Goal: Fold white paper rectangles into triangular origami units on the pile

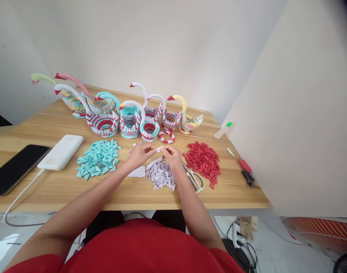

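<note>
My left hand (139, 154) and my right hand (172, 155) meet over the middle of the table, pinching a small piece of white paper (159, 149) between their fingertips. Just below them lies a heap of folded white paper triangles (162, 175). A flat white paper sheet (137, 172) and a narrow paper strip (154, 162) lie beside that heap. Partly behind my right wrist are scissors (201, 184) with pale handles. Beyond my hands rests a red and white paper ring (167, 137).
Turquoise triangles (98, 158) are piled left, red triangles (203, 161) right. Several paper swans (105, 123) stand along the back. A white power bank (61, 151) with a cable and a black phone (18, 168) lie far left. A glue stick (223, 130) is near the right wall.
</note>
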`<state>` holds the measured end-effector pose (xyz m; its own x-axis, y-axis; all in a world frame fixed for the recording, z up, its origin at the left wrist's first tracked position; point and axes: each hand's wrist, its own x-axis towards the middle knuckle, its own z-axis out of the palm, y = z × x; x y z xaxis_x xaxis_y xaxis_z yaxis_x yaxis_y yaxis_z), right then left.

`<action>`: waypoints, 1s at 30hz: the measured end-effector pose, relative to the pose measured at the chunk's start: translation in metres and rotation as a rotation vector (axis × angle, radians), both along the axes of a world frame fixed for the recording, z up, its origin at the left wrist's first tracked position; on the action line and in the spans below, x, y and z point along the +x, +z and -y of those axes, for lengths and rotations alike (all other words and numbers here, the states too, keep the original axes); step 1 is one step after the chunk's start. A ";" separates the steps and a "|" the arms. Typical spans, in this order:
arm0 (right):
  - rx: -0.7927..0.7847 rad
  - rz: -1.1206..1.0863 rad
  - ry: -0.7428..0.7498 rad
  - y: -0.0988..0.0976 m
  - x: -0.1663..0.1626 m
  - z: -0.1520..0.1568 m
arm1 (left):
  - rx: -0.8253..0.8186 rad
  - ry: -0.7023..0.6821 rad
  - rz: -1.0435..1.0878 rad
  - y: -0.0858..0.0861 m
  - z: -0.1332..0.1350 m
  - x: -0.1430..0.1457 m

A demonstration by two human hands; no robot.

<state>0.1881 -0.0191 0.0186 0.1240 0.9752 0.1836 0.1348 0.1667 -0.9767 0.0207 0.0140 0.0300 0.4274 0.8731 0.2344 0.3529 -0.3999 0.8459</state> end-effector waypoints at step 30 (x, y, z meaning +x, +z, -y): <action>-0.022 0.105 0.049 0.009 -0.008 0.009 | 0.081 -0.122 0.112 -0.004 0.005 -0.012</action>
